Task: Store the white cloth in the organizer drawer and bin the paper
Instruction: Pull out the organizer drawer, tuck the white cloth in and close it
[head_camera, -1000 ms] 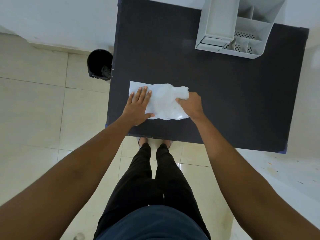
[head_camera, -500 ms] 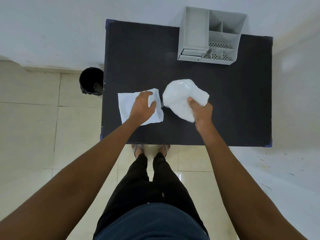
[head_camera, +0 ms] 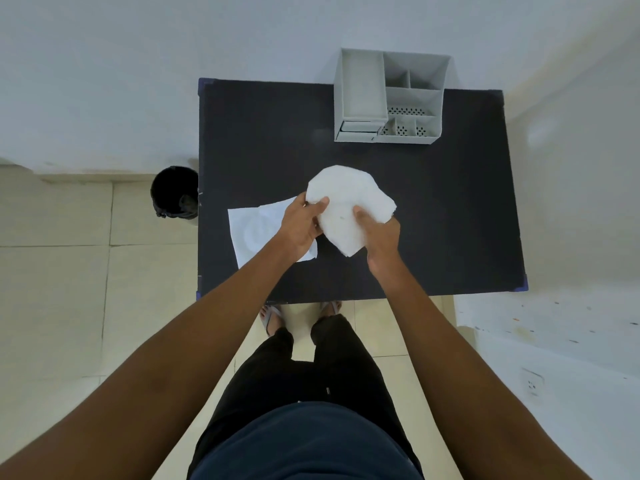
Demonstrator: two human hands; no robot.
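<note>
The white cloth (head_camera: 346,202) is bunched up and held above the middle of the black table (head_camera: 450,220). My left hand (head_camera: 301,226) grips its left edge and my right hand (head_camera: 379,233) grips its lower right part. A flat white sheet of paper (head_camera: 256,230) lies on the table's left side, partly hidden under my left hand and wrist. The grey organizer (head_camera: 389,98) stands at the table's far edge; its small drawer (head_camera: 358,128) at the front left looks closed.
A black bin (head_camera: 175,192) stands on the tiled floor against the table's left edge. A white wall runs behind the table. My legs and feet are at the near edge.
My right hand lifted the cloth off the paper and up over the table. My left hand left the paper and took hold of the cloth's left edge. The paper stays flat.
</note>
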